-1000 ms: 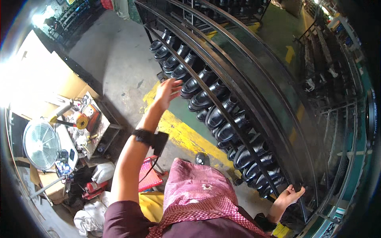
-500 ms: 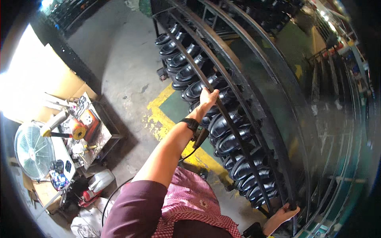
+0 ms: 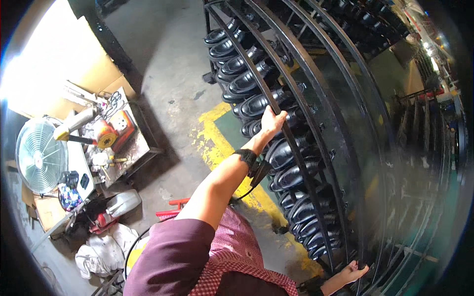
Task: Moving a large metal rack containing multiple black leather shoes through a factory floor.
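Observation:
A long metal rack (image 3: 299, 163) with dark bars runs from the far middle down to the lower right. Several black leather shoes (image 3: 245, 82) sit in rows along its near side, shiny and close together. My left hand (image 3: 272, 123) is closed round the outermost bar about halfway along, the arm stretched forward over the shoes. At the rack's near right end my right hand (image 3: 349, 273) grips another of its bars, the fingertips partly hidden. A dark object with a cord (image 3: 259, 173) hangs beside my left wrist, its kind unclear.
To the left stands a work table (image 3: 129, 159) carrying an orange-and-yellow tool (image 3: 106, 134). A large round fan (image 3: 42, 155) is beside it, with white cloth (image 3: 106, 251) below. Yellow floor paint (image 3: 216, 140) borders green floor. More racks (image 3: 419, 118) stand at right.
The view has shifted, so the table and fan sit higher and the rack's far end lies further right. Both hands keep their grip on the bars. A red frame now shows beside my left arm.

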`<state>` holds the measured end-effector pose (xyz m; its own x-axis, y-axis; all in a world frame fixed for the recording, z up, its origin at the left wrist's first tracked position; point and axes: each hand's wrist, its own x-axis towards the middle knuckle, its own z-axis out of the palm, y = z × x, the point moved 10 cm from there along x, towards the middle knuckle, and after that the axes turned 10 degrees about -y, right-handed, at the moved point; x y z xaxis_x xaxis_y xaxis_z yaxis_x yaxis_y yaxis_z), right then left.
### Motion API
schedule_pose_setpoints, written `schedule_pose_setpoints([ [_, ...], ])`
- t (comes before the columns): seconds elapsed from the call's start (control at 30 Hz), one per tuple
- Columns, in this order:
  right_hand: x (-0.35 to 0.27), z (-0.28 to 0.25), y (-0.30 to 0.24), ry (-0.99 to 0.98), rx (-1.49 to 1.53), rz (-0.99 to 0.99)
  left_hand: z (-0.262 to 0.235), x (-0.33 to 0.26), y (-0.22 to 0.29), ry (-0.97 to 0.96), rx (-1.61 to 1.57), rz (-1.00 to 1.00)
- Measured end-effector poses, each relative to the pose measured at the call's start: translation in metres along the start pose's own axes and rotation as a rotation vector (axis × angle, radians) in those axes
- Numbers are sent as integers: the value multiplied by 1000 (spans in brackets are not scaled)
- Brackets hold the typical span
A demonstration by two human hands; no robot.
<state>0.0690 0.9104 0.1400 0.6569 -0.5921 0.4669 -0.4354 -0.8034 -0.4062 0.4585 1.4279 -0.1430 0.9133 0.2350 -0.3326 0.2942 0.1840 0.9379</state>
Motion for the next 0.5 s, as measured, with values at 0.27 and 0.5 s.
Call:
schedule_pose_setpoints([
  [0.27, -12, -18, 116, 140, 493, -26, -68, -103, -14, 103, -87, 29],
  [0.5, -39, -47, 118, 344, 212, -433, -122, -187, -37, 215, -101, 97],
])
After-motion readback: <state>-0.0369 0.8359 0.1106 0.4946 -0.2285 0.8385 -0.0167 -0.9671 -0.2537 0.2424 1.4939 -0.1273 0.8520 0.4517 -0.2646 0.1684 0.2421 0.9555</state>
